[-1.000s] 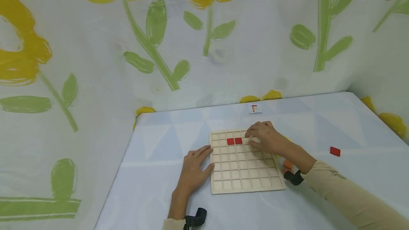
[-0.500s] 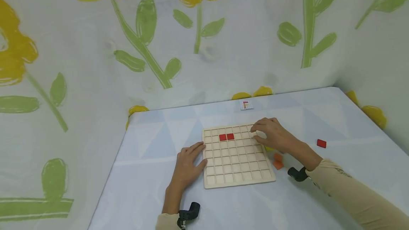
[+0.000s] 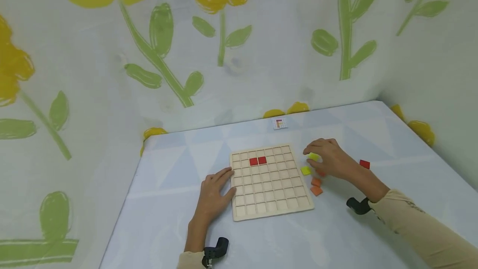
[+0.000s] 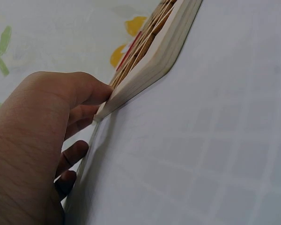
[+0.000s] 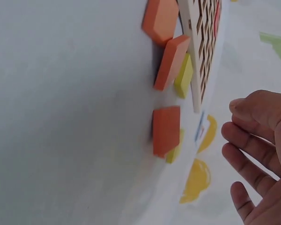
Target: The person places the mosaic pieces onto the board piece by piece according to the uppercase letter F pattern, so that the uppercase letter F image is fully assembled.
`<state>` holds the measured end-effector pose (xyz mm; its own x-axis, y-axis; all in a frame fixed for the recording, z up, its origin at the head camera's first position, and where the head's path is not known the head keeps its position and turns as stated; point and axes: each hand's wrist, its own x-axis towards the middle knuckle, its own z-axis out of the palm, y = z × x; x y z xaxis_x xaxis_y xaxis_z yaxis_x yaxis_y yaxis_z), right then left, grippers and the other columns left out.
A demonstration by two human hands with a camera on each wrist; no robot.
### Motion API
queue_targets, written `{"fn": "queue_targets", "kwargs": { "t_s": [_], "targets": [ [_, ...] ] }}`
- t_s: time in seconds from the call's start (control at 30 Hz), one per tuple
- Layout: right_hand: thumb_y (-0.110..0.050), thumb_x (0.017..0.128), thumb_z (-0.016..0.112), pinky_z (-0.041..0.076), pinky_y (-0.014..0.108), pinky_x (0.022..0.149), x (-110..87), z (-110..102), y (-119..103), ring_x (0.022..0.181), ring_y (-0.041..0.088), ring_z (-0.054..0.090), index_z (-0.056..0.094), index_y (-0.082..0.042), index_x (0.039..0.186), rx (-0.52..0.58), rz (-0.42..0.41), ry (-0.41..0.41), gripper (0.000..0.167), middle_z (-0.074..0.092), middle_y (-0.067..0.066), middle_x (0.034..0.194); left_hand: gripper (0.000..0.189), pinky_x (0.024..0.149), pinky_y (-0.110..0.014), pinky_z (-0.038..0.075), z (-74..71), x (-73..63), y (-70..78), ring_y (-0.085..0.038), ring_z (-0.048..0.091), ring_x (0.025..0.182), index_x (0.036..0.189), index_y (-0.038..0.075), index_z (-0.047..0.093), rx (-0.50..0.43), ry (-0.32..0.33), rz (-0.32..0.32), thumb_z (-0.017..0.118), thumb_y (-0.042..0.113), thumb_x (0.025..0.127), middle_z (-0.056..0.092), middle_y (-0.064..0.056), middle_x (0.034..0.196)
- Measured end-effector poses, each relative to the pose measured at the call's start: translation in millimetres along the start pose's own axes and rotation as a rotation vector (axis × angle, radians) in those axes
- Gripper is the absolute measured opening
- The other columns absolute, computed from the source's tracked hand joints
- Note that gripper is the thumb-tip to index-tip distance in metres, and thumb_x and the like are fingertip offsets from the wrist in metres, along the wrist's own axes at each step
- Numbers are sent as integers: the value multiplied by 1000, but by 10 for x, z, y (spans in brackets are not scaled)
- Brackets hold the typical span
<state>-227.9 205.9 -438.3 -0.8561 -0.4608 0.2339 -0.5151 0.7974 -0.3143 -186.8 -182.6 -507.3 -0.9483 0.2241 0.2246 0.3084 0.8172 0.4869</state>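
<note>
In the head view, the right hand (image 3: 330, 159) has been moved within the last second from over the upper-right cells of the gridded board (image 3: 269, 196) to the bench (image 3: 157, 211) right of centre; by this, the work seems to be shifted from the cells to the loose tiles. The same two red tiles (image 3: 254, 161) (image 3: 262, 160) are seated side by side in the board's second row, so no tile appears to have been added. One yellow tile (image 3: 313, 156) is framed between parted thumb and fingers, while another yellow tile (image 3: 306, 170) is seen just below it, near the board's right edge, with orange tiles (image 3: 316, 190) lower still. In the left wrist view, the board's edge at upper centre is touched by the left hand (image 3: 213, 192), whose fingers are loosely bent, not clenched. In the right wrist view, the right hand is shown at lower right with fingers spread and nothing held; the yellow and orange tiles are seen at centre, left of it and untouched.
</note>
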Motion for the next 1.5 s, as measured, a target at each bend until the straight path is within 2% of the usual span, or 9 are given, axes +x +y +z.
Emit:
{"fn": "queue_targets", "kwargs": {
  "t_s": [0.2,0.6,0.87,1.03,1.1,1.27,1.5],
  "targets": [
    [-10,85,78,34,56,95,-117,-64,88,113,32,57,74,-9,106,5,27,8,22,68,8,112,52,101,-48,36,-1,8,-22,-21,49,119,143,24,58,-7,1,-4,66,34,93,48,11,149],
    [-6,83,79,37,58,90,-436,-131,309,107,35,58,74,-5,103,-68,48,77,21,68,12,108,52,101,-48,36,26,-10,-28,-22,48,122,143,26,57,-23,-10,-26,67,33,92,48,11,150],
    [-6,84,78,35,58,88,-609,-194,458,109,36,57,73,-5,103,-77,87,76,19,68,14,110,53,101,-50,36,35,2,-46,-23,48,121,144,24,57,-24,2,-2,67,32,93,48,9,150],
    [-6,84,76,34,58,87,-717,-243,543,97,32,58,73,-4,103,-89,119,80,20,68,17,112,52,100,-50,36,39,34,-34,-24,48,121,144,24,57,-20,2,5,66,33,93,48,9,150],
    [-6,84,77,34,58,87,-758,-253,584,98,33,58,73,-3,104,-88,129,84,21,68,18,112,53,100,-50,36,37,45,-21,-24,48,121,143,23,57,-20,2,5,66,33,92,48,9,150],
    [-8,84,78,33,61,89,-846,-270,673,113,40,53,71,-1,109,-88,167,63,27,66,21,115,53,103,-51,35,34,44,-23,-25,48,122,144,23,56,-17,-12,-10,67,33,93,47,9,151],
    [-8,81,80,32,63,87,-986,-279,803,111,40,53,71,-2,107,-110,189,70,28,65,21,112,52,101,-51,36,48,50,-39,-25,49,121,143,23,58,-24,2,3,68,32,92,49,8,150]
  ]
}}
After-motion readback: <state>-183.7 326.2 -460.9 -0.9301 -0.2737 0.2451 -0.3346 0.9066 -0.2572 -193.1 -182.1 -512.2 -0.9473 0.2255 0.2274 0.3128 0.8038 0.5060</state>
